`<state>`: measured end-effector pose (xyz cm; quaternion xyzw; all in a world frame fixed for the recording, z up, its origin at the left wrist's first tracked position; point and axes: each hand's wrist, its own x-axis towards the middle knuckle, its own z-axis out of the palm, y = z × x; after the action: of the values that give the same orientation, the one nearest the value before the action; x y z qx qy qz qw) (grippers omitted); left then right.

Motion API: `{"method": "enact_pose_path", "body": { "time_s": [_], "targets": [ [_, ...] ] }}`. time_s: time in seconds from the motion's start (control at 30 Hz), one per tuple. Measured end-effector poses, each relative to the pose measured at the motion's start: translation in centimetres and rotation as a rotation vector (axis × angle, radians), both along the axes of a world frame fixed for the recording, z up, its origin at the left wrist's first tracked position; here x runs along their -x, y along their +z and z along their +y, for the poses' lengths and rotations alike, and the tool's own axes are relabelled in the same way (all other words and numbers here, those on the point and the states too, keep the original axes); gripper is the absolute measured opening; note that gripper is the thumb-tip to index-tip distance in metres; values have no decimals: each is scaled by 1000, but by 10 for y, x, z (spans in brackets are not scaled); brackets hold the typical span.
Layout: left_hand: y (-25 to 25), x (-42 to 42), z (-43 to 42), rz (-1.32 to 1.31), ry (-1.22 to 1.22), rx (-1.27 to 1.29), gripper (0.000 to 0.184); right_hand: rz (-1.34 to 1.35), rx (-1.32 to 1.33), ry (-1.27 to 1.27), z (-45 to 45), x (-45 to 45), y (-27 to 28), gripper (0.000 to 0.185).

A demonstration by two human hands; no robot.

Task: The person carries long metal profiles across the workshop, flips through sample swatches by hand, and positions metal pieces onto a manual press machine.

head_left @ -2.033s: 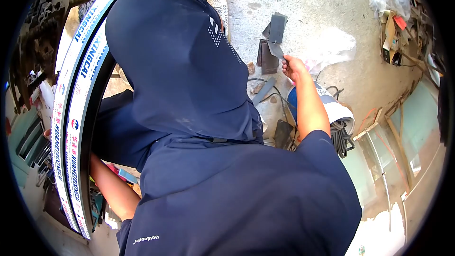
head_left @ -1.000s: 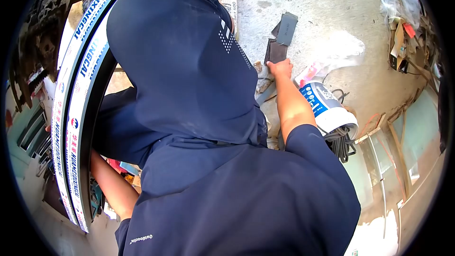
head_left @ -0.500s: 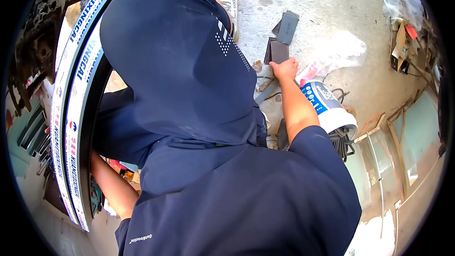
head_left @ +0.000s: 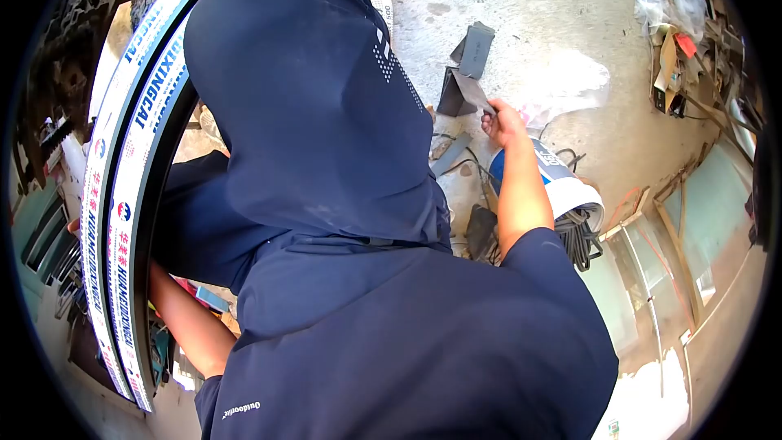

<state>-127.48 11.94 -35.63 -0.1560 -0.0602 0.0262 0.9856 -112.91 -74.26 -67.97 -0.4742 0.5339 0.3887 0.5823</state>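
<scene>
My right hand [head_left: 505,125] pinches the corner of a thin grey sheet [head_left: 472,91], which is tilted up over dark rectangular sheets [head_left: 450,99] on the floor. Another grey sheet [head_left: 476,50] lies just beyond them. Two long curved profiles [head_left: 126,232] with printed white and blue film stand along my left side. My left forearm passes behind them, and a bit of my left hand [head_left: 74,226] shows at their outer edge; the rest of that hand is hidden. Dark blue clothing over my leg and body fills the middle.
A white and blue bucket [head_left: 566,187] with black cable in it lies beside my right forearm. Clear plastic [head_left: 574,85] is on the floor. Scraps and plastic bags [head_left: 672,57] are piled at the upper right, and glass panels [head_left: 713,212] are at the right.
My right hand was low against the dark sheets half a second ago. It is now raised a little, with the grey sheet lifted by its corner. My left arm has barely moved.
</scene>
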Motion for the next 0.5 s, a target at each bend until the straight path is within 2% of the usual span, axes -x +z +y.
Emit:
{"method": "enact_pose_path", "body": {
  "time_s": [0.1, 0.13, 0.2, 0.23, 0.33, 0.4, 0.47, 0.5],
  "targets": [
    [-7, 7, 17, -44, -44, 6, 77, -220, -166, -421, 0, -27, 13, 24],
    [-8, 10, 21, -63, -63, 1, 78, -365, -124, -568, 2, -35, 12, 27],
    [-7, 14, 22, -101, -97, -29, 78, -383, 77, -511, 5, -51, 13, 27],
    [1, 7, 3, -71, -80, -135, 69, -390, 179, -484, 6, -57, 14, 27],
    [24, -23, -64, 11, -23, -444, 47, -350, 142, -338, 16, -56, 14, 23],
    [36, -34, -91, 70, 15, -449, 41, -345, 159, -253, 25, -46, 12, 19],
    [48, -42, -109, 128, 45, -257, 41, -275, 147, -134, 32, -28, 3, 18],
    [49, -44, -110, 129, 62, -239, 41, -240, 142, -76, 39, -21, 2, 17]
  ]
}}
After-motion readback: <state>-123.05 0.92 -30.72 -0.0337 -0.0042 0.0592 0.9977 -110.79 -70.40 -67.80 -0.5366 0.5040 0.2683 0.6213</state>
